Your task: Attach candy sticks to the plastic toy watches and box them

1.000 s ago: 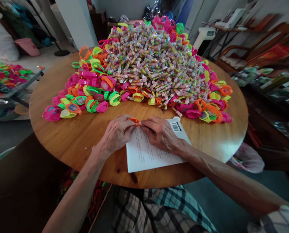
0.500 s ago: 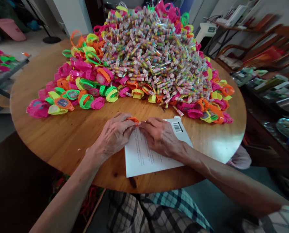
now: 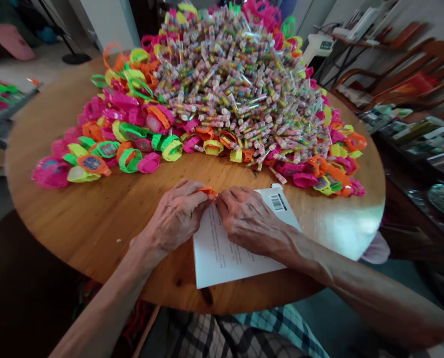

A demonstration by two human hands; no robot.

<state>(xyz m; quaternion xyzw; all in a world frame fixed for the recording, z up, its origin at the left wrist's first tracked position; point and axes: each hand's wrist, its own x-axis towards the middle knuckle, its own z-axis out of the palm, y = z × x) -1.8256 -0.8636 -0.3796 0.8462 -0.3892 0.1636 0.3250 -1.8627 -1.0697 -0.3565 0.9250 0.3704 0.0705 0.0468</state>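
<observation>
Orange strap (image 3: pixel 207 191) between both hands.

At your twelve o'clock a heap of candy tubes (image 3: pixel 237 89) tops the round wooden table (image 3: pixel 95 219), ringed by bright plastic toy watches (image 3: pixel 128 134). At two o'clock stands a wooden chair (image 3: pixel 404 69).

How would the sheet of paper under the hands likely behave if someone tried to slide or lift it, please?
The paper looks thin and flat, so probably floppy and light. It overhangs the table edge slightly, and both hands rest on it, so it likely stays pinned.
</observation>
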